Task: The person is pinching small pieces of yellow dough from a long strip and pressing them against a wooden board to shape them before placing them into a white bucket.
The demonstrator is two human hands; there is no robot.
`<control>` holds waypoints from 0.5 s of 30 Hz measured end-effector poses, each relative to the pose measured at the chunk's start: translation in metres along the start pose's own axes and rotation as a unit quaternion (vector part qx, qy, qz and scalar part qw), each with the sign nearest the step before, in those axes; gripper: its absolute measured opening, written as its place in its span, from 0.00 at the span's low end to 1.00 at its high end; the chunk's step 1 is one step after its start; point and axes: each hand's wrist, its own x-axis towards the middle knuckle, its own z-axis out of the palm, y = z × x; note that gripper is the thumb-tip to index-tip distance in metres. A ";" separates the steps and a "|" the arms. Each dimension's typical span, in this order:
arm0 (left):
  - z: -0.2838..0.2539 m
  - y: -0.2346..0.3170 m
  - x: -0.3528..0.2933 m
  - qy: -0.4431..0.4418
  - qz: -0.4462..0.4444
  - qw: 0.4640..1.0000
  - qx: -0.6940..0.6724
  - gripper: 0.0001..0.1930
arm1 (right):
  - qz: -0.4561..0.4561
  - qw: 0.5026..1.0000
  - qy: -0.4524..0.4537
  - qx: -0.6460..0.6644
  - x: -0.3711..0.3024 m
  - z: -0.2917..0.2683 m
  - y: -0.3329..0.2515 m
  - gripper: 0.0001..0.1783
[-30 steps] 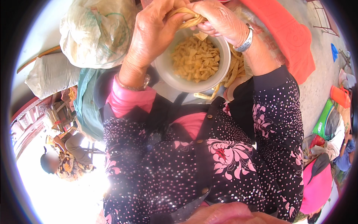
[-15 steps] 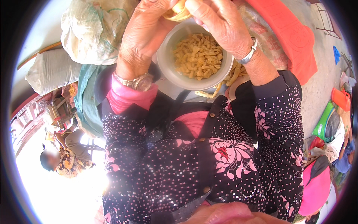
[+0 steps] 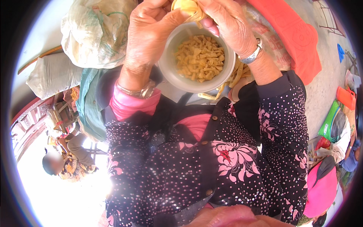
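At the top edge, above a bowl, my left hand [image 3: 149,34] and my right hand [image 3: 232,30] grip a pale yellow bundle of folded, strip-like material [image 3: 191,10] between them. My left thumb presses on its near side, while the right fingers pinch its right side. Some of the left fingers are cut off by the picture's edge. Below the hands, a whitish round bowl [image 3: 166,73] holds many short yellow-brown pieces [image 3: 199,58]. Longer yellow strips [image 3: 239,73] lie beside the bowl on the right, partly under my right wrist.
A stuffed whitish plastic sack [image 3: 96,34] stands at the left, with a grey-white package [image 3: 55,73] and teal cloth [image 3: 90,102] near it. Red-orange sheeting [image 3: 297,45] lies at the right. A person [image 3: 72,155] sits at far left; other people are at the far right.
The yellow bundle has turned and come slightly lower, showing more of it. My left hand has rotated and shifted right, with its thumb now across the bundle.
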 end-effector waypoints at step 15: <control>0.015 -0.001 -0.001 0.003 0.028 0.973 0.231 0.26 | 0.053 0.998 0.033 0.022 -0.004 0.007 0.002 0.19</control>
